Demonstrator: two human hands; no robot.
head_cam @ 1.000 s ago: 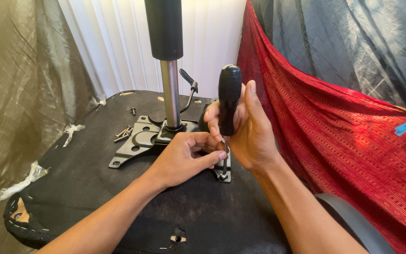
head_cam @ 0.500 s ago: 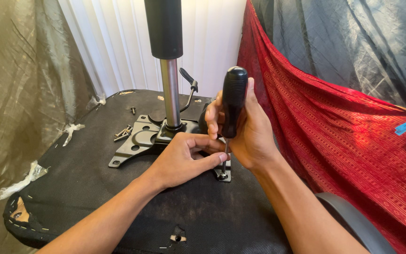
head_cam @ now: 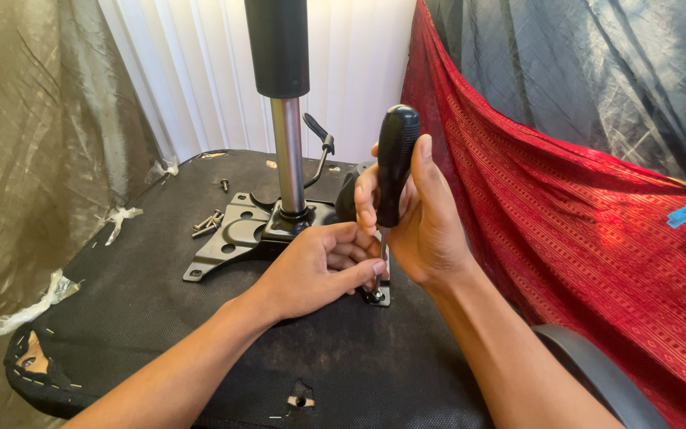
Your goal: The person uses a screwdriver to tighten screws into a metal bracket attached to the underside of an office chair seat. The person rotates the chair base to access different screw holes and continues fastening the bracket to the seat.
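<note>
My right hand (head_cam: 422, 214) grips the black handle of a screwdriver (head_cam: 395, 163), held upright with its thin shaft pointing down. My left hand (head_cam: 319, 266) rests on the underside of an overturned chair seat (head_cam: 136, 318), its fingertips pinching the shaft near the tip. The tip meets a small metal bracket (head_cam: 379, 295) on the black fabric. Just behind my hands stands the black mounting plate (head_cam: 228, 238) with the chair's gas cylinder (head_cam: 286, 119) rising from it.
Several loose screws (head_cam: 206, 222) lie on the seat left of the plate. A lever (head_cam: 321, 147) juts from the mechanism. Red cloth (head_cam: 565, 254) hangs at the right, a grey armrest (head_cam: 605, 381) at lower right, olive sheeting (head_cam: 33, 159) at the left.
The screwdriver handle has shifted slightly right and turned in my right hand. My left hand stays on the shaft near the bracket.
</note>
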